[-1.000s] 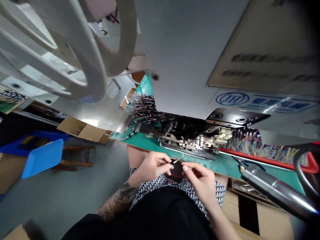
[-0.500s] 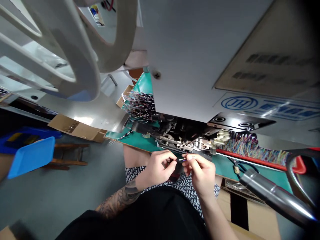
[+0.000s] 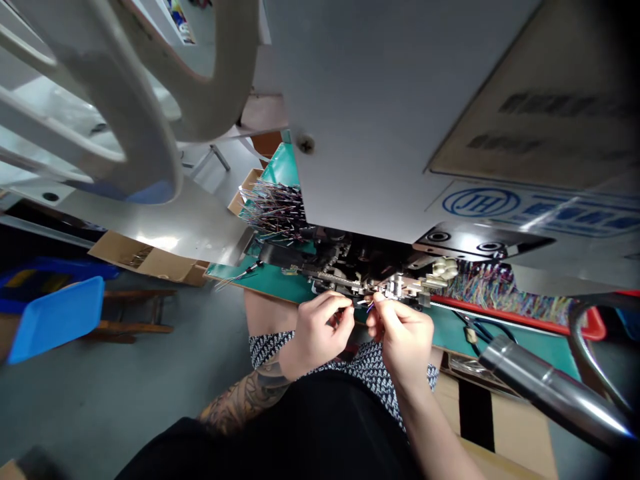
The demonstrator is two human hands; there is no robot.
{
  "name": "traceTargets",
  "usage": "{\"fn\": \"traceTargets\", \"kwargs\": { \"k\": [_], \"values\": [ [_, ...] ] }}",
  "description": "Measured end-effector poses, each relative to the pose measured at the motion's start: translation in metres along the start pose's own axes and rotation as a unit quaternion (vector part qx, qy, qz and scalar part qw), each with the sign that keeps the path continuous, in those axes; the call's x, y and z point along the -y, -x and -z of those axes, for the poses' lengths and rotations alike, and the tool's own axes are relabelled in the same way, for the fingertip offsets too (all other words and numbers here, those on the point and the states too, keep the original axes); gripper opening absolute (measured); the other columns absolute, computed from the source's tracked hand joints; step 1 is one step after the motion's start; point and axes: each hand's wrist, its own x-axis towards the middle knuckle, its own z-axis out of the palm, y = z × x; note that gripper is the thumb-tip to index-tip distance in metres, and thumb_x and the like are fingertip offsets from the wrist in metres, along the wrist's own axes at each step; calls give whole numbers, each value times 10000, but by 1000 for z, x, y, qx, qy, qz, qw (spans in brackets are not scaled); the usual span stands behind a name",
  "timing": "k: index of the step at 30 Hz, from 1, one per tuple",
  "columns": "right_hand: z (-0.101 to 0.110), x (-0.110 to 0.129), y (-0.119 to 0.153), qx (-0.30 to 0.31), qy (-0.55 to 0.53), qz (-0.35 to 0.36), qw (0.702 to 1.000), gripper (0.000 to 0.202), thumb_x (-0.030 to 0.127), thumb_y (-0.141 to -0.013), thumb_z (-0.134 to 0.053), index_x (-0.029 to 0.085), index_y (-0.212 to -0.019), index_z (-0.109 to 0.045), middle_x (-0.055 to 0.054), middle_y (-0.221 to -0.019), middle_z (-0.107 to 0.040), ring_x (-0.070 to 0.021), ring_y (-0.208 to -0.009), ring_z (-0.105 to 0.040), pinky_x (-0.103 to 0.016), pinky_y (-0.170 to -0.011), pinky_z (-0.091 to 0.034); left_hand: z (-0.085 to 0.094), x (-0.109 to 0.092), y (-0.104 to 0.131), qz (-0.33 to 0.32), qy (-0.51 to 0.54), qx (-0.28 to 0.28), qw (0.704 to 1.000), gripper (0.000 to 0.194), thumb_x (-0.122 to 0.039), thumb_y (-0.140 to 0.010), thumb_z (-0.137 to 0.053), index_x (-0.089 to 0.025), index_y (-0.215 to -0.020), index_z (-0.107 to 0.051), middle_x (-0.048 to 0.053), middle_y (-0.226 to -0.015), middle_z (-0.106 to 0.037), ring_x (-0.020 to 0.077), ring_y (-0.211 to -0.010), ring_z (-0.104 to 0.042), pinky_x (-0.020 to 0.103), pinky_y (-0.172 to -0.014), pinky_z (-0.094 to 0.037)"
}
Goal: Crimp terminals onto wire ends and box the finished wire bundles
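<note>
My left hand [image 3: 320, 332] is closed in a pinch, its fingertips at the dark end of a short thin wire [image 3: 369, 306] with white and blue strands. My right hand [image 3: 404, 333] pinches the strands from the other side, thumb and forefinger together. Both hands are at the front of a crimping machine [image 3: 360, 283], with the wire close against its metal tooling. What lies inside the fingers is mostly hidden.
Dark wires [image 3: 275, 210] are piled behind the machine's left side. A red tray [image 3: 530, 319] of coloured wires lies right, near pliers [image 3: 483, 330] and a shiny metal tube [image 3: 535, 380]. The machine's large grey housing [image 3: 360, 133] hangs overhead. A blue stool [image 3: 60, 317] stands left.
Both hands have moved slightly up and forward, bringing the wire nearer to the machine's tooling. The camera view has shifted a little.
</note>
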Motion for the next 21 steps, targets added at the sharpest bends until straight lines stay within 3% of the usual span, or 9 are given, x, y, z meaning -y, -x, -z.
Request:
{"fn": "traceTargets", "kwargs": {
  "k": [8,15,21],
  "values": [
    [-1,-3,-3,0,27,24,999,537,549,-922,-772,195,-528,-682,1,-447,-564,-120,-402,-485,-233,-409,-364,1,-3,-2,-2,-21,-7,1000,116,-128,-987,-626,-188,-1000,-724,67,-925,-775,155,-758,-735,263,-632,-623],
    [-1,0,0,-14,31,32,999,497,530,-909,-791,185,-557,-725,-18,-487,-623,-128,-410,-519,-233,-404,-392,4,-2,-6,-68,-72,-10,995,154,-86,-981,-615,-159,-1026,-743,91,-941,-793,177,-795,-757,293,-695,-646],
    [9,6,1,14,38,3,999,358,521,-860,-833,177,-760,-842,-18,-533,-656,-132,-430,-549,-228,-416,-431,12,5,-8,-117,-74,38,990,174,-83,-966,-613,-171,-1012,-757,90,-969,-809,197,-835,-770,327,-763,-657]
  ]
}}
